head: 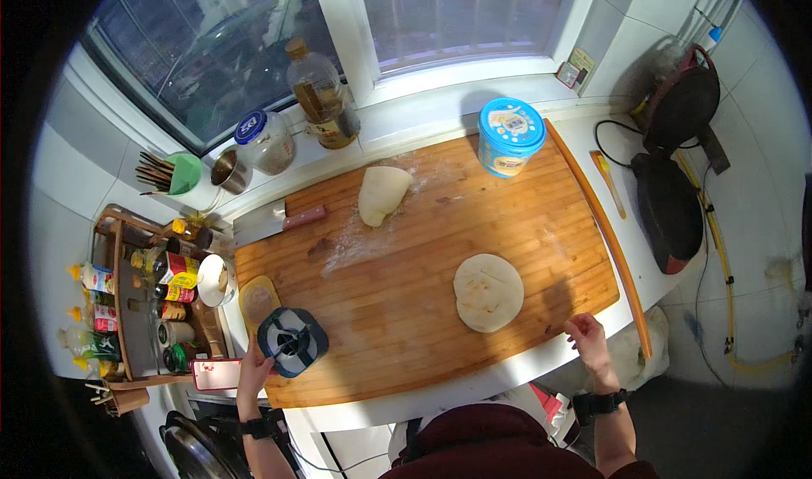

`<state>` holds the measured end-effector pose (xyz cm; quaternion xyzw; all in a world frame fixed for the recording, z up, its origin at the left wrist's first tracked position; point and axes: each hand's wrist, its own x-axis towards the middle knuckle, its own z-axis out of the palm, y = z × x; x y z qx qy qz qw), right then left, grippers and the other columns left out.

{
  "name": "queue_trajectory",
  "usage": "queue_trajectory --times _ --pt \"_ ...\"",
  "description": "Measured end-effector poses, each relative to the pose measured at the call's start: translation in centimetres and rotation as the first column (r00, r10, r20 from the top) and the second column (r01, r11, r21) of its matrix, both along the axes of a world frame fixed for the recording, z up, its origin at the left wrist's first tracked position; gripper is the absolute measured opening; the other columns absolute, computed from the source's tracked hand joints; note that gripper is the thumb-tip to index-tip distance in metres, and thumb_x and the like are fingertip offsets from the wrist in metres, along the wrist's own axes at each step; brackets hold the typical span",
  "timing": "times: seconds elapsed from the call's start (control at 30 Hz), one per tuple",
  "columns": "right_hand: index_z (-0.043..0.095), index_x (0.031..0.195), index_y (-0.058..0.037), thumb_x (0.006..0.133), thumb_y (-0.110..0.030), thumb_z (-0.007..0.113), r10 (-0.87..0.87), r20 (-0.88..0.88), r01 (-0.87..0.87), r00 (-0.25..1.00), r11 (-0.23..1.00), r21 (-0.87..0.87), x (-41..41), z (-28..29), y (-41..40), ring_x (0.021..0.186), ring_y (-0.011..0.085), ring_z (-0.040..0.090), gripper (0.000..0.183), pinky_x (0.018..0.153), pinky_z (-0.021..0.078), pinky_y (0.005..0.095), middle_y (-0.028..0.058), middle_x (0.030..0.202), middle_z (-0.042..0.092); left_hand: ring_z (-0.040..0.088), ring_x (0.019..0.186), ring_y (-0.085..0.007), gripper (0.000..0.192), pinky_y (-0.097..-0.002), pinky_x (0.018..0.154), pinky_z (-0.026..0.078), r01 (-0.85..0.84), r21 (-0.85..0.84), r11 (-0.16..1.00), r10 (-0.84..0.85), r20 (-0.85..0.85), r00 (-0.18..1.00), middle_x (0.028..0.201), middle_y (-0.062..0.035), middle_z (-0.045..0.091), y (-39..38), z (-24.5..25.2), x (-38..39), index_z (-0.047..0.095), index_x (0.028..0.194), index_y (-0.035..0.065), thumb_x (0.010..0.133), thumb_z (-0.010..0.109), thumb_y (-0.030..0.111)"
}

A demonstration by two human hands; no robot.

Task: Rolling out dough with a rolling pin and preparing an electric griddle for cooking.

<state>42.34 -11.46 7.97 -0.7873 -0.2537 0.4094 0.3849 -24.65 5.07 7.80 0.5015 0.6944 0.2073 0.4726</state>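
My left hand [255, 366] touches the near left side of a dark blue and white container [293, 342] at the left edge of the wooden board [380, 326]; whether its fingers grip it is unclear. A round flat piece of dough [488, 293] lies right of the board's middle. Beyond my right hand's side of the board no tool is held: my right hand [587, 339] hovers near the front right edge with fingers loosely curled. A lump of dough [382, 193] rests on scattered flour at the back. Left of it lies a cleaver [269, 222].
A blue-lidded tub [509, 139] stands at the board's back right, beside a long wooden rolling pin [602, 231]. An open electric griddle [669, 206] and a brush [610, 187] are farther right. At left are a yellow dish [259, 298], a phone [217, 375] and a bottle rack [120, 301].
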Motion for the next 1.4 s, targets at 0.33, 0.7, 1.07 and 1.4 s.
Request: queue_trajectory --times 0.33,0.7,1.07,1.4 --pt "0.061 0.104 -0.0062 0.084 -0.024 0.063 0.375 0.627 -0.517 0.683 0.854 0.052 -8.6 -0.7 7.7 0.096 0.0277 0.061 0.027 0.081 0.0482 0.0386 0.0115 0.103 0.065 0.060 0.049 -0.0175 0.066 -0.0288 0.044 0.050 -0.057 -0.195 0.979 0.044 -0.074 0.996 0.066 -0.0105 0.061 -2.8 1.7 3.0 0.016 0.146 0.0118 0.089 0.048 0.001" --pt "0.025 0.145 -0.0121 0.087 -0.051 0.047 0.608 0.755 -0.694 0.247 0.654 -0.300 -11.5 -2.3 15.7 0.140 0.0261 0.018 0.073 0.113 0.0101 0.0460 0.0099 0.152 0.019 0.060 0.051 -0.0155 0.041 -0.0268 0.043 0.053 -0.384 0.050 0.922 0.360 0.252 0.898 0.073 -0.0123 0.061 -3.4 -0.6 8.0 0.043 0.125 0.0035 0.085 0.036 -0.004" --pt "0.022 0.145 -0.0052 0.087 -0.052 0.047 0.612 0.755 -0.707 0.235 0.641 -0.300 -11.9 -2.0 16.0 0.139 0.0283 0.019 0.078 0.112 0.0102 0.0473 0.0129 0.152 0.019 0.060 0.050 -0.0203 0.026 -0.0314 0.044 0.053 -0.453 0.033 0.891 0.408 0.381 0.830 0.069 -0.0134 0.061 6.5 0.6 12.5 0.050 0.113 0.0026 0.091 0.037 0.006" --pt "0.021 0.145 -0.0043 0.086 -0.052 0.047 0.608 0.753 -0.695 0.249 0.654 -0.299 -11.6 -2.1 16.2 0.140 0.0262 0.019 0.080 0.113 0.0086 0.0447 0.0124 0.151 0.021 0.063 0.057 -0.0223 0.022 -0.0338 0.050 0.054 -0.540 0.033 0.841 0.474 0.435 0.765 0.073 -0.0157 0.063 12.1 -0.1 14.5 0.050 0.105 -0.0012 0.089 0.036 0.007"
